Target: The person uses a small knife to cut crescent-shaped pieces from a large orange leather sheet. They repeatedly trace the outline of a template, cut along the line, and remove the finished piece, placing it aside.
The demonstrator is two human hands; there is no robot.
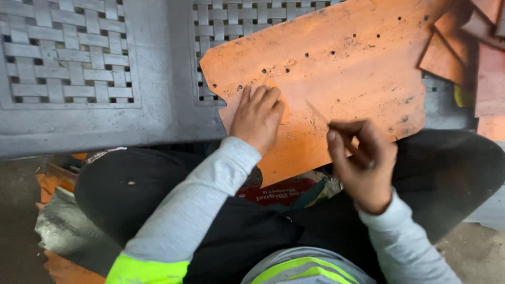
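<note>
The left hand [258, 118] lies palm down on the orange sheet [336, 73], fingers together and slightly curled, pressing a small pale orange piece [283, 108] flat against the sheet's lower left part; the piece shows only at the fingertips and along the hand's right side. The wrist bends back toward the body, and the grey sleeve [194, 210] runs down and left from it to a yellow-green cuff band.

The right hand [363, 163] hovers over the sheet's lower edge, fingers folded in and thumb pressed across them, pinching a thin dark tool [318, 113] whose slender tip slants up and left toward the sheet, close to the left hand. What kind of tool it is cannot be told.

The orange sheet is flat, irregular in outline and dotted with small dark holes. Its upper part rests on a grey plastic surface with woven-pattern panels [68, 58], and its lower edge overhangs the person's dark-clothed lap. More orange pieces [457, 47] are stacked just past the sheet's upper right corner.
</note>
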